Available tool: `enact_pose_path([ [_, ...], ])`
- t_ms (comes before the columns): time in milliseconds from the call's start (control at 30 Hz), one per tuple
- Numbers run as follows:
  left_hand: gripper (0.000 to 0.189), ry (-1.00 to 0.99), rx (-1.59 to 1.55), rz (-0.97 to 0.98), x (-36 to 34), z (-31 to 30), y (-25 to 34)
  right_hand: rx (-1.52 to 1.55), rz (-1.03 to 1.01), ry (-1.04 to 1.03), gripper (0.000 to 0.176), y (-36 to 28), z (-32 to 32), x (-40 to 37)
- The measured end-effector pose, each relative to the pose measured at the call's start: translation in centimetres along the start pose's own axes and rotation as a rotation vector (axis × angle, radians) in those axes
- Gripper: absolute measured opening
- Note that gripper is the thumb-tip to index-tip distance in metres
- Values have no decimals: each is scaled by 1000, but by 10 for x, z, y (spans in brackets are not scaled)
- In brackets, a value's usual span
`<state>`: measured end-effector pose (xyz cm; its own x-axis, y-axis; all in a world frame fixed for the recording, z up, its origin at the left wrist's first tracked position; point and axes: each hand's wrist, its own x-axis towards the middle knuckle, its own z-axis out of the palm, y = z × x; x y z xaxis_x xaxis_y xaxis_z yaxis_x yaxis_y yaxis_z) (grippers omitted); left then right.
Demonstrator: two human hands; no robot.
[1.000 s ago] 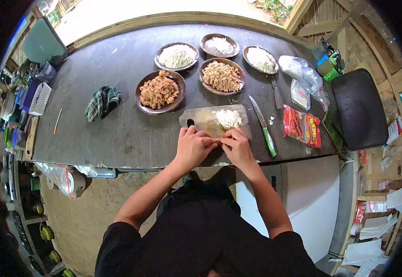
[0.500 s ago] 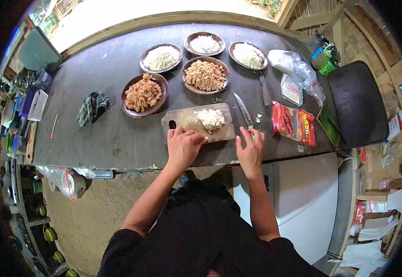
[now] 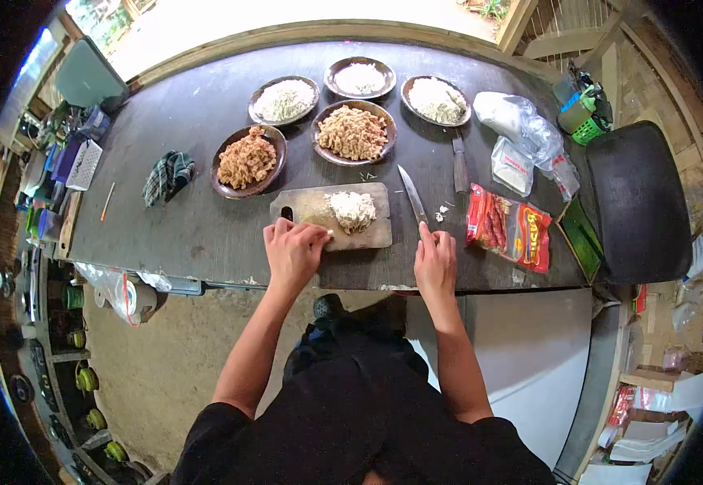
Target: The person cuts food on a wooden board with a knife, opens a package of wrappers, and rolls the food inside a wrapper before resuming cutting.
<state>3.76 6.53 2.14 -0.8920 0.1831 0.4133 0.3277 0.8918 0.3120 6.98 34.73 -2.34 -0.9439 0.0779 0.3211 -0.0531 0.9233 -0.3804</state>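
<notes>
A wooden cutting board (image 3: 303, 207) lies near the table's front edge, with a pile of chopped white food (image 3: 351, 210) on its right half. My left hand (image 3: 293, 252) rests at the board's lower left, its fingers pinched on a small white piece (image 3: 330, 234). To the right of the board, my right hand (image 3: 435, 257) is closed round the handle of a knife (image 3: 410, 192), index finger along the top. The blade points away from me and lies close to the table. White scraps (image 3: 441, 213) lie just right of the knife.
Behind the board stand brown plates of shredded and chopped food (image 3: 354, 133). A second knife (image 3: 460, 166), a red packet (image 3: 507, 229) and plastic bags (image 3: 521, 129) lie to the right. A checked cloth (image 3: 167, 176) is at the left, a black chair (image 3: 638, 202) at the far right.
My right hand has gone from open above the knife handle to closed on it. The view has shifted slightly; my left hand stays at the board's lower left.
</notes>
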Motion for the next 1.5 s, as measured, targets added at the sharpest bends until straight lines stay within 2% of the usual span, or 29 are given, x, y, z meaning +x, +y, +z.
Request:
enact_pose_path([
  [167, 11, 12, 0, -44, 16, 4, -25, 137, -106, 85, 42, -13, -11, -1],
  [233, 11, -11, -2, -35, 22, 4, -32, 189, -111, 55, 43, -29, -20, -6],
  [400, 10, -49, -1, 23, 30, 7, -47, 332, -138, -22, 46, -78, -21, -16],
  [467, 11, 9, -11, 129, 32, 8, -49, 357, -150, 8, 47, -92, -13, -20],
  [567, 11, -12, 3, 165, 34, 4, -50, 433, -138, -33, 46, -112, 0, -26],
  [767, 8, -25, -82, 221, 38, 7, -60, 384, -34, -112, 46, -145, 4, -40],
  [1000, 7, -51, -109, 205, 38, 11, -64, 364, -14, -189, 50, -155, -1, -56],
  [1100, 7, -42, -94, 207, 41, 11, -63, 351, -55, -120, 51, -154, 2, -55],
  [1500, 10, -92, -122, 142, 42, 10, -61, 316, -67, -189, 56, -157, 13, -37],
])
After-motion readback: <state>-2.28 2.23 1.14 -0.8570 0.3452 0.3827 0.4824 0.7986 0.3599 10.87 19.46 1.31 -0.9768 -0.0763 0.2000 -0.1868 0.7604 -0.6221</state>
